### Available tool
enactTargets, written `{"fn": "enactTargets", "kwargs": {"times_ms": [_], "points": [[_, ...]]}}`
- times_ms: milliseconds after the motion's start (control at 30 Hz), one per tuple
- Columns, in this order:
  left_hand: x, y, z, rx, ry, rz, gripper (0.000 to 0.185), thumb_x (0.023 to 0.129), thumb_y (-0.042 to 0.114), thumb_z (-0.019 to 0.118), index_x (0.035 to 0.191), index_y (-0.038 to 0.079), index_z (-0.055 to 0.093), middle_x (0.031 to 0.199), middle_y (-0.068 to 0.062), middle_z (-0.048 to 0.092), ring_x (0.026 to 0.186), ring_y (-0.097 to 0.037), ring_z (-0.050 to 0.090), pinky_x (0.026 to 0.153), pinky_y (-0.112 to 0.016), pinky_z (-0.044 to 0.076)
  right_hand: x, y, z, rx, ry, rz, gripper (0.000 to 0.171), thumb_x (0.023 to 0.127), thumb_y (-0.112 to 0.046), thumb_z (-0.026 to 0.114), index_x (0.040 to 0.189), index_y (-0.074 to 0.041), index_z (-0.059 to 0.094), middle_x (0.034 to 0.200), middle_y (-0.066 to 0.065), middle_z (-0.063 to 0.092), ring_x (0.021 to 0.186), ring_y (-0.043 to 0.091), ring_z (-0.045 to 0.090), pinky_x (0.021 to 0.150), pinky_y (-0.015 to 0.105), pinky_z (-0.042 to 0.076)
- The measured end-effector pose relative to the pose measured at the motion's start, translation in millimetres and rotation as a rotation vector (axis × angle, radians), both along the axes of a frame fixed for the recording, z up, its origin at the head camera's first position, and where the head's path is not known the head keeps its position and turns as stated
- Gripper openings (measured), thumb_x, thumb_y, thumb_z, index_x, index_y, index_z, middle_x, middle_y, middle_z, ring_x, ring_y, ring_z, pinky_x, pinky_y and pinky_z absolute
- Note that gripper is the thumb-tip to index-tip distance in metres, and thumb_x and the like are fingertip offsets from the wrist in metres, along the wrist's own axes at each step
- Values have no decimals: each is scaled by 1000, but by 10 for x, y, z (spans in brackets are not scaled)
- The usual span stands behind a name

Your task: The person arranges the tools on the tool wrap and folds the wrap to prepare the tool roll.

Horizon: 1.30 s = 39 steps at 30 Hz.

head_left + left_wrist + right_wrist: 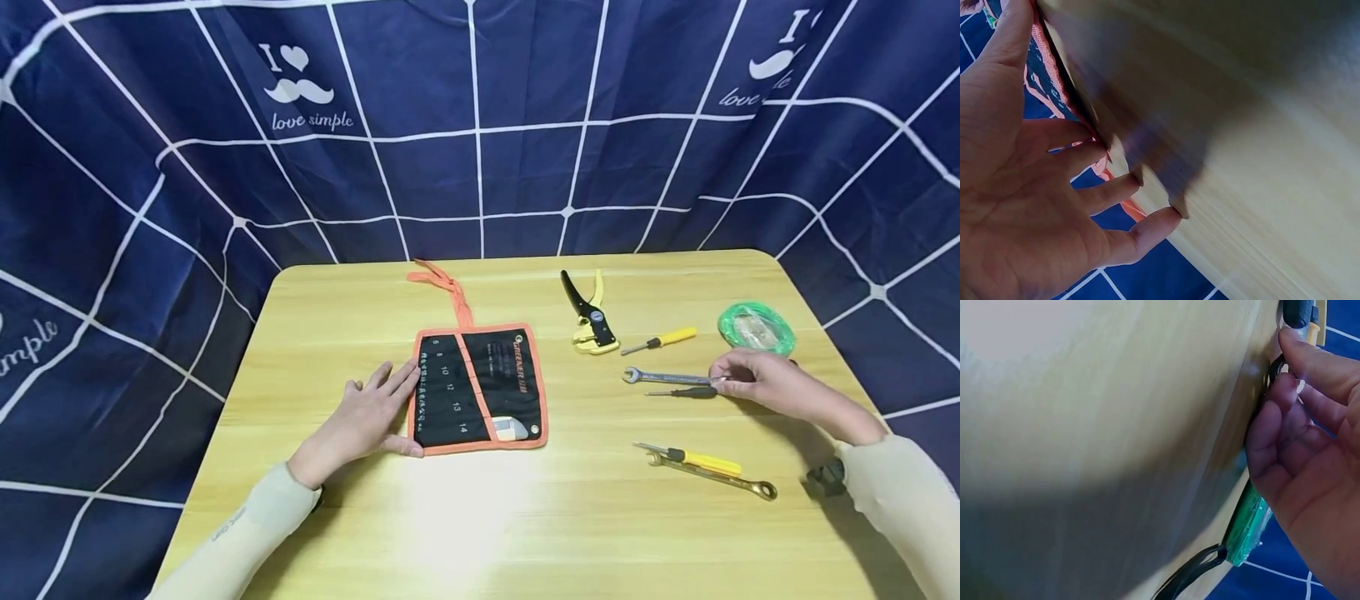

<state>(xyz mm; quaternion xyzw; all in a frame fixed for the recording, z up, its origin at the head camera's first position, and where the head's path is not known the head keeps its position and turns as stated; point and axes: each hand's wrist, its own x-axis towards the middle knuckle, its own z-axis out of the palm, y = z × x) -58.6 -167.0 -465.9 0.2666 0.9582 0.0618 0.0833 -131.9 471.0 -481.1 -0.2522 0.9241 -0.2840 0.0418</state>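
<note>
Pinching with thumb and fingertips, the right hand (753, 379) has its grip on the end of a silver open-ended steel spanner (663, 377) that lies flat on the pale wooden bench (480, 533), right of centre; its forearm in a cream sleeve reaches in from the lower right. A small black-handled screwdriver (684, 392) lies just beside that spanner, on its near side. The left hand (367, 417) rests palm down with fingers straight and spread, grasping nothing, its fingertips on the left edge of the black fabric tool roll with orange trim (480, 387), which lies unrolled near the bench's middle with its orange tie trailing towards the far side. Two yellow-handled screwdrivers show: one (663, 339) beyond the held spanner, one (693, 457) nearer, touching a second spanner, a brass-coloured ring-ended one (720, 477). One black-and-yellow pair of wire strippers (590, 317) lies at the far side, and one green coil of wire (756, 327) just beyond the right hand.
</note>
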Motion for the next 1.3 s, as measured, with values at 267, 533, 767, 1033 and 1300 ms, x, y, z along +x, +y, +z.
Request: {"fn": "enactTargets", "kwargs": {"times_ms": [267,533,767,1033,1300], "points": [[-10,8,19,8,-24,6,124,81,72,81,169,-3,35,175,-20,32,154,-54,34,97,-79,43,13,100,-18,-83,-139,-30,9,98,6,75,105,-1,77,89,-3,73,77,3,59,65,21,48],[-10,-8,12,-10,-19,-1,125,82,73,81,169,-2,34,176,-19,31,154,-53,34,97,-78,44,88,182,-74,-248,-208,43,19,102,16,62,116,7,72,85,6,71,69,13,60,55,30,46],[-10,-14,7,-1,-13,-2,123,83,72,80,169,-3,33,176,-20,30,154,-53,34,98,-79,43,40,164,-14,-343,-299,68,18,105,16,57,119,12,69,82,13,69,71,16,65,53,32,49],[-8,-26,0,8,11,-2,122,83,72,80,169,-3,34,175,-20,32,154,-53,35,96,-78,44,73,53,71,-424,-353,13,21,106,13,58,123,11,70,87,16,72,74,14,68,56,28,53],[-6,-26,-22,1,12,-7,122,83,73,79,168,-3,35,175,-19,32,153,-53,36,96,-78,44,167,-196,115,-435,-322,-45,20,108,6,61,126,9,71,86,14,71,74,11,66,55,33,49]]}}
